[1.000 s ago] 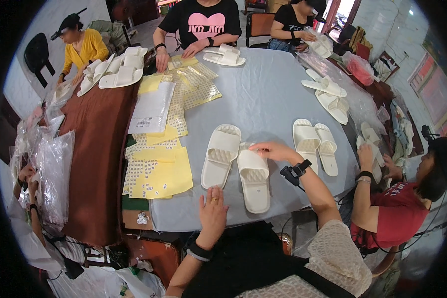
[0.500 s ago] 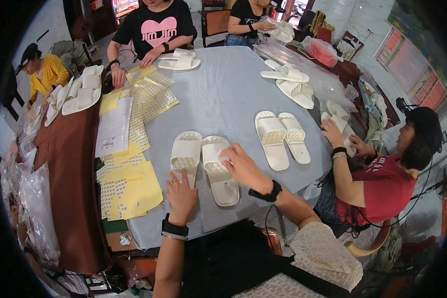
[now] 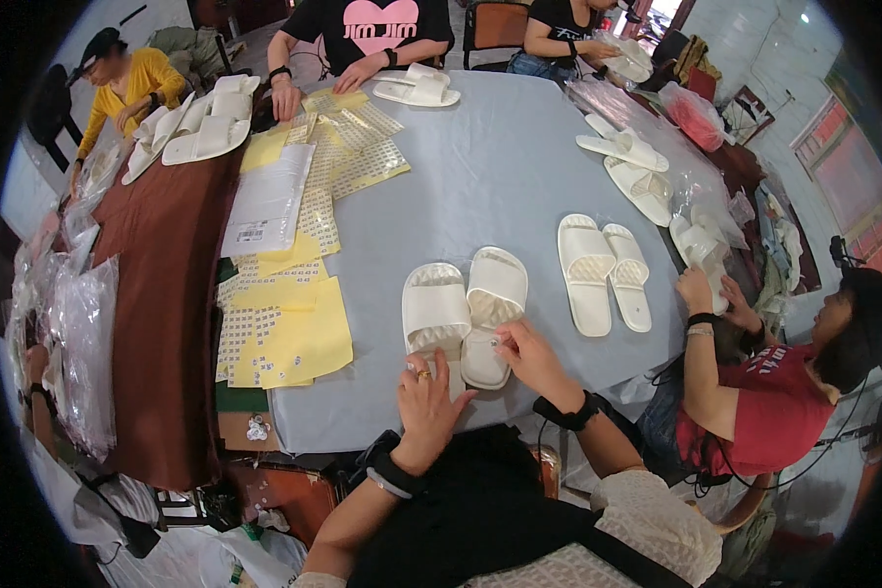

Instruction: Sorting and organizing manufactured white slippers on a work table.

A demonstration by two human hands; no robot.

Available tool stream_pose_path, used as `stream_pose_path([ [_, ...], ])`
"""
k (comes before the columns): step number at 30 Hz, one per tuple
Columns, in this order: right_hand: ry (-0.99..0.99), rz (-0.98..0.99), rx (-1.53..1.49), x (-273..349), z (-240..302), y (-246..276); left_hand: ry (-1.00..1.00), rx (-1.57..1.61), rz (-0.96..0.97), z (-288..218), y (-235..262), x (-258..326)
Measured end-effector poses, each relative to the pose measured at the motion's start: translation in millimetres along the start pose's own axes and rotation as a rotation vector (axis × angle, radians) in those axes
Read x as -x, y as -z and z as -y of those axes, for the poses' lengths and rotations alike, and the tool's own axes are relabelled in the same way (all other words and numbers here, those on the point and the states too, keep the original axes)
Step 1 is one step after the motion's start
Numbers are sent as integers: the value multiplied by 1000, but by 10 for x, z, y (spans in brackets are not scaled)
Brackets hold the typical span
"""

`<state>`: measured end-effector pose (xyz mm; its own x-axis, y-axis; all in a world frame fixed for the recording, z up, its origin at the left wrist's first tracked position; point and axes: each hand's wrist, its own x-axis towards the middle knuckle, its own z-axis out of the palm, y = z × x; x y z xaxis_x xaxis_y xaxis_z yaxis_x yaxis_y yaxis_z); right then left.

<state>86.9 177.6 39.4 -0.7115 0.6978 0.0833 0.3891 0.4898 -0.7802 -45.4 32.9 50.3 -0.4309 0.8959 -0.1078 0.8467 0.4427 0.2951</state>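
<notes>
A pair of cream slide slippers lies side by side on the grey-blue covered table, toes pointing away from me. My left hand is open, index fingertip resting on the heel end of the left slipper, thumb stretched toward the right one. Over the insole of the right slipper, my right hand has thumb and index finger pinched together, beside its inner edge. A tiny mark shows at those fingertips; I cannot make out whether it is held or lies on the insole.
Yellow-backed sticker sheets and a white plastic bag lie at left. Another slipper pair stands at right, more slippers beyond. Co-workers sit around the table, one in a red shirt close on my right.
The view has shifted, so the table sits differently in it. My right hand has moved from the right slipper's strap down to its insole. My left hand stays at the left slipper's heel.
</notes>
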Motion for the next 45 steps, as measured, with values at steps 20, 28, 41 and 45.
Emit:
stream_pose_path([
  [20, 5, -49, 269, -32, -28, -80, -422, -5, -79, -1, -241, 97],
  [28, -43, -38, 19, 66, -186, 43, -424, -40, -89, -17, -232, 91],
  [41, -42, -154, 201, 90, 9, -82, -468, -39, -78, -37, -222, 119],
  [45, -78, -154, 291, 73, 77, -145, -463, -55, -81, -41, -244, 126],
])
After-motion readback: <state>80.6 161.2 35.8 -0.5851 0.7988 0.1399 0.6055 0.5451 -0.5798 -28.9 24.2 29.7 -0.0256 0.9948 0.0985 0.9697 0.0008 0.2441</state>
